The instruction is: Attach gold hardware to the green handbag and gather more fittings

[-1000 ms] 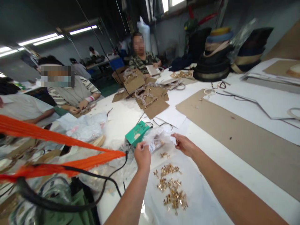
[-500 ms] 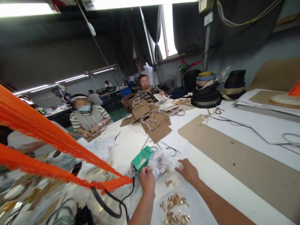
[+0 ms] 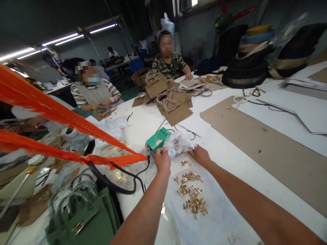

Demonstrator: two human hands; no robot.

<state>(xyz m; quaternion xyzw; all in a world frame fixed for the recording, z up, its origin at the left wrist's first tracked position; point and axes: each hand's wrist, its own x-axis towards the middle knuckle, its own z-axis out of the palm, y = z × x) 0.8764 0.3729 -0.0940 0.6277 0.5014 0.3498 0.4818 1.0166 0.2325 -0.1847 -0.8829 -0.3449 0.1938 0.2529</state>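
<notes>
While the white table (image 3: 237, 160) stretches wide, a crumpled plastic bag (image 3: 178, 141) sits near its middle, long axis running nine to three o'clock. Left hand (image 3: 162, 160) pinches its nine o'clock end shut; right hand (image 3: 200, 155) clamps the three o'clock end. Green box (image 3: 158, 139) touches it at ten; gold fittings (image 3: 191, 194) lie scattered at six.

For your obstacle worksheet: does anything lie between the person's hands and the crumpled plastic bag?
Nothing visible does. The left hand and right hand both already pinch the plastic bag directly, above the gold fittings.
</notes>
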